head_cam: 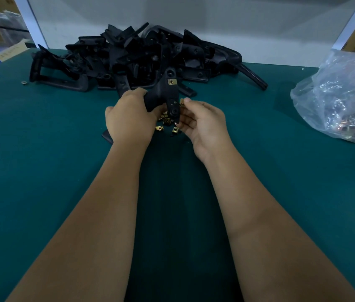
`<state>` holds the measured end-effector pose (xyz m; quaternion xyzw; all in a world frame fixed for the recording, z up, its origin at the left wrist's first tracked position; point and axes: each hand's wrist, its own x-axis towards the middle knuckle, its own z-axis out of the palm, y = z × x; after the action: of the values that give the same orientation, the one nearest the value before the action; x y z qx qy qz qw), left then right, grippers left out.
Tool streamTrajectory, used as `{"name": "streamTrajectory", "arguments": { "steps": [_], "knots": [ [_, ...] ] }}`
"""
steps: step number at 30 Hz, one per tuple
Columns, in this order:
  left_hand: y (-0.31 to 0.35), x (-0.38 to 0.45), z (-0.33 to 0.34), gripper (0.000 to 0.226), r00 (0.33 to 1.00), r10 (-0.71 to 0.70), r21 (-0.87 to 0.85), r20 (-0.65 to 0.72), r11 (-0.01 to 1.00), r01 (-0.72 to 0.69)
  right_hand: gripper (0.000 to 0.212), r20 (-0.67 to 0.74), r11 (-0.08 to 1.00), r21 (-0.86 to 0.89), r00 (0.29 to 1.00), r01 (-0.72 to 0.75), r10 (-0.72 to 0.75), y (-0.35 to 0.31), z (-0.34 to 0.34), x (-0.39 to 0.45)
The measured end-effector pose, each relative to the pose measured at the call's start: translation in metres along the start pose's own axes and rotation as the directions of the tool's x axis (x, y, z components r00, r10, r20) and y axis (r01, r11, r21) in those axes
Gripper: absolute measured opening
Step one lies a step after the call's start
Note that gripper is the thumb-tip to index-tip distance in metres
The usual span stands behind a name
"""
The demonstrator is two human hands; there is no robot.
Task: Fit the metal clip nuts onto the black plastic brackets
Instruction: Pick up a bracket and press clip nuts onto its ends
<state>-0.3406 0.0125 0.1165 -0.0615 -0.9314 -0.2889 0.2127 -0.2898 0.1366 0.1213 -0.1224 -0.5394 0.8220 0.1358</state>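
Note:
My left hand (128, 115) grips a black plastic bracket (165, 94) and holds it upright above the green table. One brass-coloured clip nut (172, 81) sits on the bracket's upper part. My right hand (202, 125) pinches another clip nut (181, 102) between thumb and fingertip, right beside the bracket's lower end. Several loose clip nuts (165, 124) lie on the table under and between my hands.
A big heap of black brackets (133, 55) fills the back of the green table (41, 149). A clear plastic bag of clip nuts (342, 101) lies at the right. One stray nut (23, 82) sits far left. A black part (107, 136) pokes out under my left wrist.

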Motion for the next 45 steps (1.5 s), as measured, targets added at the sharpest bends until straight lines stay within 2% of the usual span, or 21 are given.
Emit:
{"name": "streamTrajectory", "arguments": {
  "steps": [11, 17, 21, 24, 27, 29, 35, 40, 42, 45],
  "knots": [
    [0.000, 0.000, 0.001, 0.030, 0.999, 0.026, 0.006, 0.029, 1.000, -0.027, 0.017, 0.019, 0.999, -0.031, 1.000, -0.010, 0.011, 0.001, 0.001, 0.000],
    [0.001, -0.002, 0.002, 0.024, 1.000, 0.029, 0.022, -0.001, 0.999, -0.029, 0.031, -0.031, 0.974, -0.200, 0.993, 0.109, -0.118, 0.009, 0.010, -0.001],
    [0.002, -0.001, 0.003, 0.026, 0.999, 0.026, 0.046, -0.022, 0.999, -0.025, 0.029, -0.069, 0.961, -0.238, 0.985, 0.141, -0.161, 0.009, 0.012, -0.004],
    [0.005, -0.002, 0.001, 0.029, 0.999, 0.022, 0.057, -0.025, 0.998, -0.021, 0.023, -0.082, 0.906, -0.370, 0.964, 0.206, -0.253, 0.014, 0.017, -0.008],
    [0.010, -0.004, -0.003, 0.021, 0.997, 0.047, -0.011, -0.066, 0.999, -0.048, 0.022, 0.026, 0.789, -0.520, 0.929, 0.327, -0.368, 0.020, 0.023, -0.016],
    [0.014, -0.008, -0.007, 0.027, 0.996, 0.052, -0.074, -0.069, 0.996, -0.057, 0.027, 0.038, 0.735, -0.570, 0.906, 0.366, -0.422, 0.021, 0.023, -0.020],
    [0.030, -0.022, -0.021, 0.034, 0.989, 0.150, -0.220, -0.014, 0.964, -0.150, 0.035, -0.113, 0.798, -0.501, 0.888, 0.337, -0.446, 0.014, 0.002, -0.037],
    [0.062, -0.051, -0.022, 0.019, 0.960, 0.226, -0.336, 0.167, 0.928, -0.160, 0.033, -0.300, 0.856, -0.420, 0.844, 0.300, -0.444, -0.009, -0.045, -0.057],
    [0.085, -0.064, -0.018, 0.013, 0.929, 0.283, -0.371, 0.239, 0.911, -0.182, 0.027, -0.377, 0.866, -0.395, 0.806, 0.306, -0.457, -0.025, -0.070, -0.066],
    [0.134, -0.091, -0.009, 0.006, 0.873, 0.376, -0.475, 0.310, 0.857, -0.201, 0.013, -0.516, 0.854, -0.416, 0.692, 0.311, -0.504, -0.054, -0.113, -0.084]
  ]
}}
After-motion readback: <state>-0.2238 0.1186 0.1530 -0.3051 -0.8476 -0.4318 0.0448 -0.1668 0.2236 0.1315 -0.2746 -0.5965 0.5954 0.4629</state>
